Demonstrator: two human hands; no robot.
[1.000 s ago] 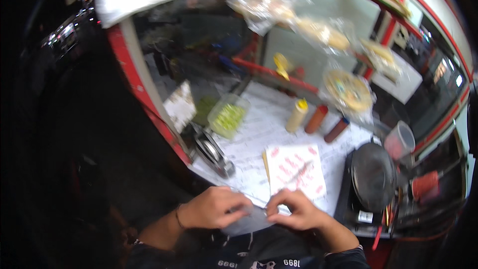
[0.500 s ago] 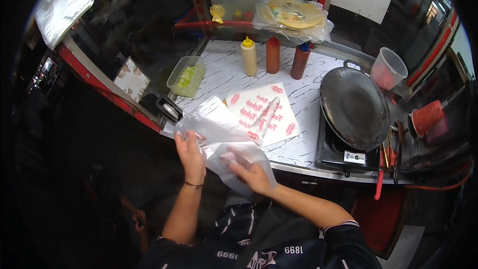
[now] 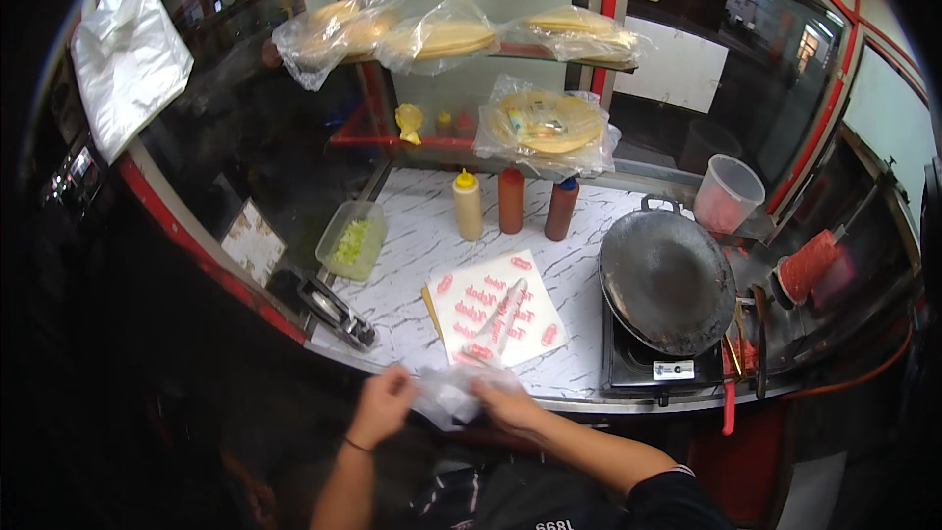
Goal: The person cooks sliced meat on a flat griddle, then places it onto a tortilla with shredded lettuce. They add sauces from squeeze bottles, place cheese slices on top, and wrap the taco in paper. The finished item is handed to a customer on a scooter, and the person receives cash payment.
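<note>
Between my hands, at the counter's near edge, hangs a thin translucent plastic bag [image 3: 444,397], bunched and crumpled. My left hand [image 3: 383,400] is closed in a pinch at the bag's left side. On the other side my right hand [image 3: 508,406] grips the bag, its fingers partly hidden by the plastic. Just beyond them lies a stack of white paper sheets [image 3: 540,336] with red print. A slim, whitish paper-like roll or folded sleeve [image 3: 512,310] with red print rests slantwise on top of it; whether anything is inside, I cannot tell.
A dark wok [image 3: 667,280] sits on a gas stove [image 3: 628,373] at right. Three sauce bottles [image 3: 510,202] stand behind the paper. Left are a tub of chopped greens [image 3: 351,243] and a black device [image 3: 339,314]. Bagged flatbreads [image 3: 549,126] lie at the back.
The bag, spread wide between my hands before, is now gathered into a smaller bunch. The view has tilted up, so the counter and my hands appear lower and more shelf shows.
</note>
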